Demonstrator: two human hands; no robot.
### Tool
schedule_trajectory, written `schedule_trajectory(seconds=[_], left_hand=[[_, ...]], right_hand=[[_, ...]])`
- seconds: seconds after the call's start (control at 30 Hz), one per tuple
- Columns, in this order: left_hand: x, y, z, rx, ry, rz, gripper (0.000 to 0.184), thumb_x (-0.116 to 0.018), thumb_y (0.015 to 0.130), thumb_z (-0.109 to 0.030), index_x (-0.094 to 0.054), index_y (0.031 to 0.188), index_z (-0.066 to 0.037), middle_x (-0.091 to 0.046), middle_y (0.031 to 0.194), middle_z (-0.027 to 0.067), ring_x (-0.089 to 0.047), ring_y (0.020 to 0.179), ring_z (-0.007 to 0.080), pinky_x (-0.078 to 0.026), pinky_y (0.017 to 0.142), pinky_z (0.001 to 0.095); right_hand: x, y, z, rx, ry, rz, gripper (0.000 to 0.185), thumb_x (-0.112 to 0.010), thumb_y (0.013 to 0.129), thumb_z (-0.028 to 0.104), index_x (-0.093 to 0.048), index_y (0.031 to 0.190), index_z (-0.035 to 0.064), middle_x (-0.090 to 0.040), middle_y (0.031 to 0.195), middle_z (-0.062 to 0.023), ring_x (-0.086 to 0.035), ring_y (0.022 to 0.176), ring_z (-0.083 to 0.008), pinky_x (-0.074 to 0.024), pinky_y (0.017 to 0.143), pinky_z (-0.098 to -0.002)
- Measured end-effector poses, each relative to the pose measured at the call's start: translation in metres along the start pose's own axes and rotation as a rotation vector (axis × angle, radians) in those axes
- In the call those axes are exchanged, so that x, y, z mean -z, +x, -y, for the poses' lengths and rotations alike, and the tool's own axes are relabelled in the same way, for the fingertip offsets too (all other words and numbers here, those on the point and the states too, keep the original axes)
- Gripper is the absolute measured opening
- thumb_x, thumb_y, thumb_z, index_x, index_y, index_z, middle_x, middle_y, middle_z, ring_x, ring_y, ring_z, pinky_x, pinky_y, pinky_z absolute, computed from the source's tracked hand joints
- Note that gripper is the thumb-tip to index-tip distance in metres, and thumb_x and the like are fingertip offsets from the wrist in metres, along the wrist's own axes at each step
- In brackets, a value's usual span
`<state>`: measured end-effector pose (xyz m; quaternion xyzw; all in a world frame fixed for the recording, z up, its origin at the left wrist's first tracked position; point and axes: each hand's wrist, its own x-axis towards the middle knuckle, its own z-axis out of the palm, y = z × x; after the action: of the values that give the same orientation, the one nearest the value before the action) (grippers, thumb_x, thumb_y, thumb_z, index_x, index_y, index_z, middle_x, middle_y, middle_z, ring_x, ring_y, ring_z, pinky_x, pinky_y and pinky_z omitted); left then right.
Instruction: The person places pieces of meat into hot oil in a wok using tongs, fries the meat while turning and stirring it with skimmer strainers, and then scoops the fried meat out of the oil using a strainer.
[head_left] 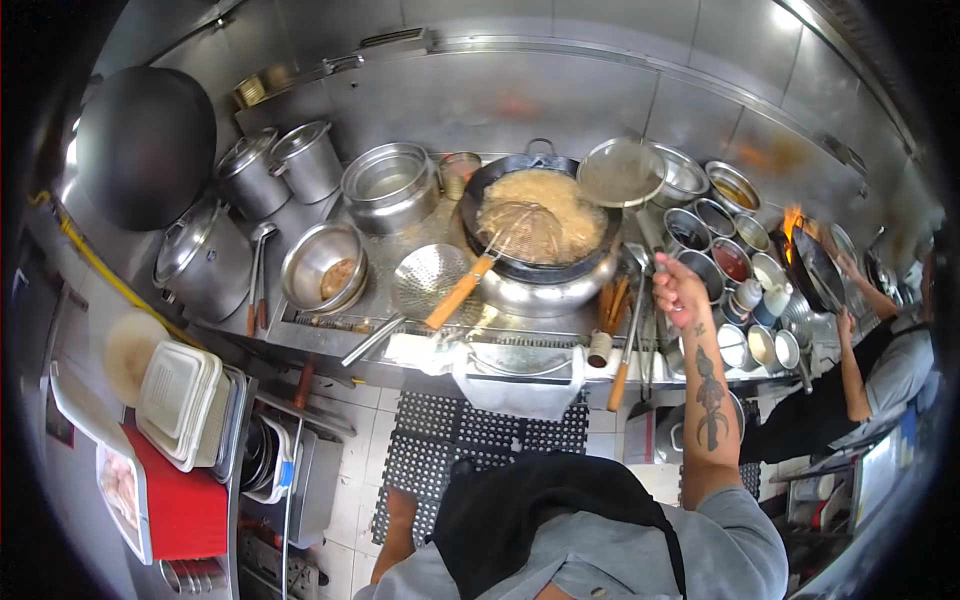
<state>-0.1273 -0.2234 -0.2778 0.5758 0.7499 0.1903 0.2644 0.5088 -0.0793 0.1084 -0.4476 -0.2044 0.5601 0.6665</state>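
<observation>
My right hand (680, 288) is closed around the end of the long handle of a flat round mesh skimmer (620, 172), raised at the right rim of a large wok (480, 245). Pale, foamy bubbling liquid (530, 188) fills the wok. A wire strainer (527, 233) rests in its front part, its wooden handle (461, 291) sticking out toward the lower left. Low beside my apron hangs my left hand (402, 505), whose fingers cannot be made out. It is away from the counter, and whether it holds anything does not show.
A perforated ladle (430, 280), a steel bowl (325, 268) and lidded pots (202, 255) stand left. Sauce containers (731, 260) crowd the right. Beyond them, a co-worker (880, 375) handles a wok (817, 265) near flames (792, 222). Stacked trays (180, 405) are lower left.
</observation>
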Motion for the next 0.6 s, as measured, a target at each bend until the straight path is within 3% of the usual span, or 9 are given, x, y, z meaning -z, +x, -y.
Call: schedule_trajectory(seconds=[0.23, 0.3, 0.33, 0.37, 0.4, 0.43, 0.5, 0.57, 0.6], left_hand=[[0.046, -0.024, 0.092, 0.503, 0.104, 0.121, 0.054, -0.06, 0.065, -0.009, -0.042, 0.112, 0.011, -0.051, 0.112, 0.0273, -0.048, 0.107, 0.0392, -0.037, 0.094, 0.0396], [0.06, -0.009, 0.106, 0.551, 0.104, 0.116, 0.052, -0.06, 0.064, -0.009, -0.044, 0.11, 0.011, -0.052, 0.11, 0.027, -0.049, 0.106, 0.0389, -0.038, 0.093, 0.0396], [0.067, 0.0, 0.11, 0.566, 0.098, 0.119, 0.051, -0.06, 0.064, -0.009, -0.045, 0.109, 0.011, -0.053, 0.109, 0.0269, -0.049, 0.106, 0.0388, -0.038, 0.093, 0.0396], [0.072, 0.006, 0.113, 0.552, 0.132, 0.161, 0.05, -0.06, 0.064, -0.009, -0.045, 0.108, 0.011, -0.053, 0.108, 0.0268, -0.049, 0.105, 0.0387, -0.039, 0.092, 0.0396], [0.046, 0.025, 0.181, 0.014, 0.746, 0.523, 0.04, -0.06, 0.062, -0.008, -0.049, 0.097, 0.01, -0.058, 0.096, 0.0243, -0.054, 0.098, 0.0376, -0.044, 0.085, 0.0394], [0.049, 0.024, 0.183, 0.023, 0.737, 0.528, 0.04, -0.06, 0.062, -0.008, -0.049, 0.097, 0.01, -0.058, 0.096, 0.0243, -0.054, 0.098, 0.0376, -0.044, 0.085, 0.0394], [0.063, 0.019, 0.167, 0.395, 0.089, -0.138, 0.034, -0.064, 0.068, -0.018, -0.053, 0.085, 0.008, -0.061, 0.081, 0.0212, -0.06, 0.081, 0.0347, -0.047, 0.071, 0.0389], [0.076, 0.014, 0.168, 0.428, 0.009, -0.19, 0.034, -0.064, 0.068, -0.021, -0.055, 0.08, 0.008, -0.061, 0.077, 0.0209, -0.06, 0.076, 0.0348, -0.048, 0.068, 0.0389], [0.089, 0.006, 0.164, 0.399, 0.011, -0.081, 0.03, -0.058, 0.067, -0.013, -0.055, 0.09, 0.006, -0.061, 0.084, 0.0201, -0.06, 0.08, 0.0368, -0.048, 0.071, 0.0393]], right_hand=[[-0.186, 0.045, -0.005, 0.381, -0.339, 0.021, 0.03, -0.046, 0.091, 0.031, -0.049, 0.114, 0.0118, -0.051, 0.064, -0.0005, -0.035, 0.038, -0.0046, -0.0282, 0.03, -0.0201], [-0.242, 0.074, -0.037, 0.464, -0.577, -0.083, 0.024, -0.047, 0.09, 0.024, -0.056, 0.105, 0.0076, -0.053, 0.064, -0.0042, -0.041, 0.04, -0.0078, -0.0336, 0.033, -0.0243], [-0.251, 0.117, -0.066, 0.716, -0.836, -0.12, 0.023, -0.047, 0.088, 0.02, -0.058, 0.101, 0.005, -0.055, 0.064, -0.0092, -0.048, 0.043, -0.0156, -0.0383, 0.038, -0.03], [-0.254, 0.161, -0.103, 0.968, -1.095, -0.155, 0.022, -0.047, 0.085, 0.017, -0.059, 0.096, 0.0023, -0.058, 0.065, -0.0142, -0.054, 0.046, -0.0234, -0.0431, 0.043, -0.0356], [-0.274, 0.176, -0.133, 0.972, -1.211, -0.136, 0.021, -0.046, 0.083, 0.015, -0.06, 0.092, 0.0011, -0.058, 0.068, -0.0191, -0.056, 0.054, -0.0314, -0.0447, 0.05, -0.04], [-0.293, 0.189, -0.161, 0.975, -1.326, -0.114, 0.021, -0.046, 0.08, 0.013, -0.06, 0.088, -0.0002, -0.059, 0.072, -0.0241, -0.058, 0.063, -0.0394, -0.0463, 0.058, -0.0444], [-0.303, 0.235, -0.212, 0.763, -1.427, 0.134, 0.021, -0.045, 0.08, 0.014, -0.06, 0.081, -0.001, -0.057, 0.074, -0.0262, -0.056, 0.072, -0.0447, -0.0451, 0.064, -0.047], [-0.322, 0.228, -0.22, 0.715, -1.429, 0.044, 0.02, -0.047, 0.08, 0.014, -0.062, 0.081, 0.0012, -0.058, 0.079, -0.0258, -0.057, 0.077, -0.0432, -0.0465, 0.067, -0.0452], [-0.327, 0.219, -0.215, 0.68, -1.429, -0.053, 0.019, -0.048, 0.079, 0.015, -0.064, 0.08, 0.0033, -0.059, 0.084, -0.0254, -0.058, 0.081, -0.0418, -0.048, 0.07, -0.0434]])
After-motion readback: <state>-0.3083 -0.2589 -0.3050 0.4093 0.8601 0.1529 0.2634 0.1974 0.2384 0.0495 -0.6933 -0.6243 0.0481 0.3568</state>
